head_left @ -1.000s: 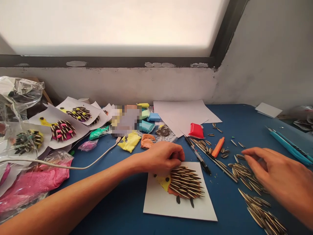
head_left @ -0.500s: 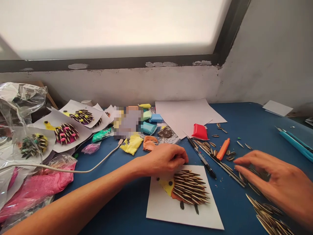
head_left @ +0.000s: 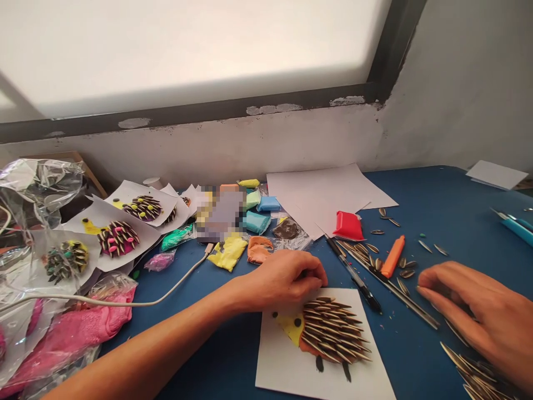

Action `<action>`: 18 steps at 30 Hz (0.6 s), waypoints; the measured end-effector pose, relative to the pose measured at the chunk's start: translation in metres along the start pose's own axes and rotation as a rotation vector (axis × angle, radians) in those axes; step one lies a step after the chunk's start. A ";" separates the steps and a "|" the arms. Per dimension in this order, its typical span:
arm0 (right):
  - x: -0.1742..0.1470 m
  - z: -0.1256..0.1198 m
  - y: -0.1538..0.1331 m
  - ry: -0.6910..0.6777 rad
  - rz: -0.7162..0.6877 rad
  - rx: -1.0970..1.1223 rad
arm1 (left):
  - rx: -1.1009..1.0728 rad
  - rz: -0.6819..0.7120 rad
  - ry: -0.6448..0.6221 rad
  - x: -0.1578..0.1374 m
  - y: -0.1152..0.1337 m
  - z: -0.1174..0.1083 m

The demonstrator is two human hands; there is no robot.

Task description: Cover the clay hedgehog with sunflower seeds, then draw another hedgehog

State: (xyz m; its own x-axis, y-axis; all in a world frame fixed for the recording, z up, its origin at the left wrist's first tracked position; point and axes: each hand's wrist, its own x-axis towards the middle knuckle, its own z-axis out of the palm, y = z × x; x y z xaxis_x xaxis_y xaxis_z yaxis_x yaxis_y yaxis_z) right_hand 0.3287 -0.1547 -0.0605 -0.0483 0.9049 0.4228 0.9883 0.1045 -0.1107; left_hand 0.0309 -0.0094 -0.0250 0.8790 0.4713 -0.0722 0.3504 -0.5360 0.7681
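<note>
My left hand rests at the top edge of a white card, its fingers curled; anything inside them is hidden. On the card is a hedgehog with a yellow clay face, an orange clay body, overlapping sunflower seeds as spines and dark drawn legs. Over the table at the right, my right hand has thumb and forefinger drawn together above loose sunflower seeds. Whether a seed is between those fingertips cannot be made out. Below it lies a heap of sunflower seeds.
A black pen, a thin metal rod and an orange marker lie between the hands. Behind are a red packet, clay packets and white paper. Finished hedgehog cards, a cable and plastic bags are at left.
The right thumb and forefinger have come closer together near the seeds. My left hand keeps its place on the card. The whole view has shifted and tilted slightly.
</note>
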 end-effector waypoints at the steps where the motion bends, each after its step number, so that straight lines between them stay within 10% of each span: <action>1: 0.001 -0.002 -0.001 0.015 0.030 0.000 | -0.002 0.000 0.003 0.000 0.000 0.000; 8: 0.007 -0.014 -0.004 0.071 0.332 -0.001 | -0.022 -0.023 0.018 -0.002 0.001 0.001; 18: 0.001 0.006 0.005 0.135 0.281 -0.080 | -0.161 -0.084 0.184 -0.006 -0.005 0.001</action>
State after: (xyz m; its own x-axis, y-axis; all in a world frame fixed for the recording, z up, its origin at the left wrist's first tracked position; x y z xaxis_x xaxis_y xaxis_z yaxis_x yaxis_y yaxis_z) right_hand 0.3327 -0.1512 -0.0657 0.2427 0.8300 0.5022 0.9687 -0.1797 -0.1711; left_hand 0.0242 -0.0103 -0.0296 0.7701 0.6370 -0.0341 0.3508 -0.3782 0.8567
